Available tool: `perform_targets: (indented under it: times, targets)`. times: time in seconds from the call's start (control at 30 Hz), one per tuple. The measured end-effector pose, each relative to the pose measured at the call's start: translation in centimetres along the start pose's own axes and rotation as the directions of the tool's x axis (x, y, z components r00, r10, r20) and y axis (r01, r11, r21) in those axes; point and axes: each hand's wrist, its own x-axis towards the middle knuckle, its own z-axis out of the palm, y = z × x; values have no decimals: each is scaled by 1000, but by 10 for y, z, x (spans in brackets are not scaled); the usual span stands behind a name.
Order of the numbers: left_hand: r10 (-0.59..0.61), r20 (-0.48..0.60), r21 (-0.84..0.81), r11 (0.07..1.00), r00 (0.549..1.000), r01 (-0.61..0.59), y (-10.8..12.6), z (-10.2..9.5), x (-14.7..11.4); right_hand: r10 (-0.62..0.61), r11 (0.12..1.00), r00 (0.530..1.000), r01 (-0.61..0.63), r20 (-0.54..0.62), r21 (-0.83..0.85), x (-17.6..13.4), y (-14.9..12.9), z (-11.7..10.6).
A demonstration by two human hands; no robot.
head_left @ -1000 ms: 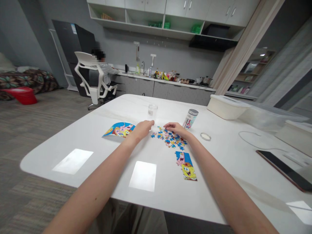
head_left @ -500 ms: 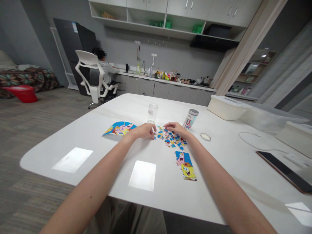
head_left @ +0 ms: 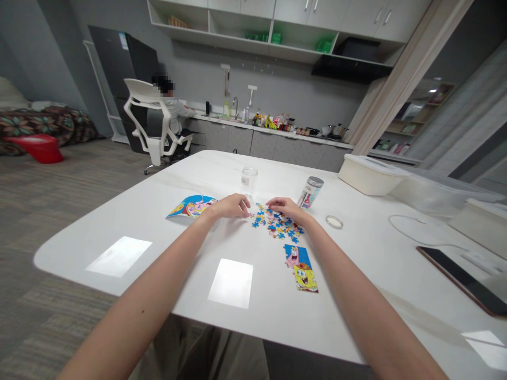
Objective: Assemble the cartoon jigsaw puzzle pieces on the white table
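Note:
A pile of loose jigsaw puzzle pieces, mostly blue with yellow and pink, lies on the white table between my hands. My left hand is at the pile's left edge, fingertips closed on a small pinkish puzzle piece. Over the upper side of the pile rests my right hand, fingers bent and apart, with no piece seen in them. Nearer my body lies a joined puzzle section with a pink starfish and a yellow sponge character. A curved picture sheet lies partly behind my left wrist.
A clear jar stands beyond my left hand. Behind my right hand is a labelled canister, with a round lid beside it. To the right are a tablet, a cable and storage boxes. A person sits in a white chair.
My left hand has shifted slightly left and up, and its fingers have changed their bend. The right hand stays over the pile. The view has tilted a little.

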Motion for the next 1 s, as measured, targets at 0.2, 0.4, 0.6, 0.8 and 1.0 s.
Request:
perform_targets:
  times: [0.2, 0.4, 0.6, 0.8, 1.0]
  targets:
    - [56, -43, 249, 967, 997, -44, 8, 9, -1, -44, 995, 999, 44, 7, -92, 0, -6, 3]
    - [84, -35, 322, 944, 996, -68, 13, 17, -2, -212, 938, 977, 211, 28, -275, 2, -25, 15]
    - [72, -46, 258, 964, 996, -57, 12, 16, -3, -167, 928, 969, 217, 184, -303, -1, -32, 20]
    - [39, -66, 200, 979, 997, -25, 11, 10, -1, -173, 923, 970, 220, 172, -314, -1, -27, 14]
    - [22, -94, 181, 983, 995, -4, 10, 11, 0, -167, 920, 973, 211, 157, -329, -2, -28, 15]
